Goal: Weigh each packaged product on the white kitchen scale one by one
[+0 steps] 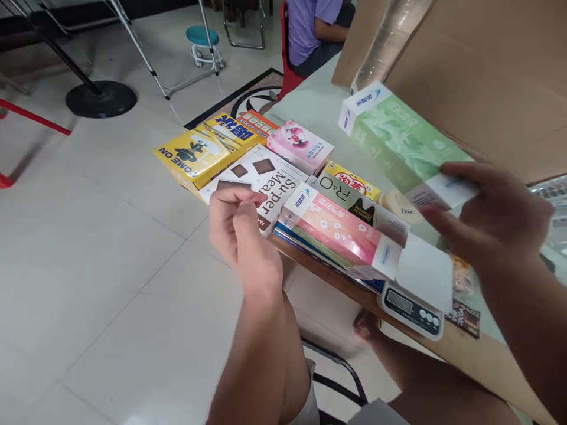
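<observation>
My right hand (500,212) grips one end of a long green and white carton (398,136), held tilted above the table. My left hand (245,236) is closed, fingers curled toward the thumb, with nothing visible in it. It hovers in front of a white box with chocolate pictures (277,177), partly hiding it. A pink carton with white flowers (341,227) rests on a stack by the table edge, beside a grey and black bamboo charcoal box (361,203). Right of these sits a white digital scale (423,277); its display looks blank.
Yellow boxes (199,153), an orange box (258,123) and a pink floral box (301,144) stand at the table's far left end. A Dove item (401,205) and a dark cocoa packet (464,317) lie nearby. Cardboard (482,77) rises behind. A person in purple (310,29) sits beyond.
</observation>
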Demonstrator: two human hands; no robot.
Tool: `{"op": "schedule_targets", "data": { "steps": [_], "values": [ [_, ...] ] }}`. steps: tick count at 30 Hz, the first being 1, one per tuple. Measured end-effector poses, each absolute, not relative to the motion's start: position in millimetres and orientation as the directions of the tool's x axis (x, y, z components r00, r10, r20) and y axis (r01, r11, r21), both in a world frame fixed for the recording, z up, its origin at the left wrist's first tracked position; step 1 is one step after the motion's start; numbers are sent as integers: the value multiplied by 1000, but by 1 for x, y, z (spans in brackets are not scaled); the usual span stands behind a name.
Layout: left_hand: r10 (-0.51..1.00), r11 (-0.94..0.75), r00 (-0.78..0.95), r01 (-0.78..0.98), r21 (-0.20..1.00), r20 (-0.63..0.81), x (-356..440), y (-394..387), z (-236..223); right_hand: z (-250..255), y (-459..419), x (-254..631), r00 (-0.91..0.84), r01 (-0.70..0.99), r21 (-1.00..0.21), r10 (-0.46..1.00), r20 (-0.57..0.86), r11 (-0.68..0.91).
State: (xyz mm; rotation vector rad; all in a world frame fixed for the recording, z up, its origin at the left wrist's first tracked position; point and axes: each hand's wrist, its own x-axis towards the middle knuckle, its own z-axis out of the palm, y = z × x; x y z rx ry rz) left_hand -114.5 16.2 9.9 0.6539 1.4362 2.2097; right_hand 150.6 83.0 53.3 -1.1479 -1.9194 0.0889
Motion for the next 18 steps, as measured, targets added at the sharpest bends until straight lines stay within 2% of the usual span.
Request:
{"op": "schedule_targets", "data": {
  "steps": [4,6,9,13,18],
  "values": [
    [598,-387,-789,-129,913,142,-115,20,9,60,117,175,-152,655,-630,890,431,417],
    [621,-393,-773,-166,904,128,-115,22,8,61,125,183,-194,710,-616,936,294,341],
    [666,-380,-734,-181,907,132,-111,24,7,55,131,189,-365,708,-598,920,146,375],
    [665,-373,-730,-143,917,157,-104,23,8,37,139,199,-492,633,-667,869,44,392],
    [580,-387,-794,-72,919,182,-97,29,11,25,153,214,-585,684,-580,808,-72,443]
  ]
}}
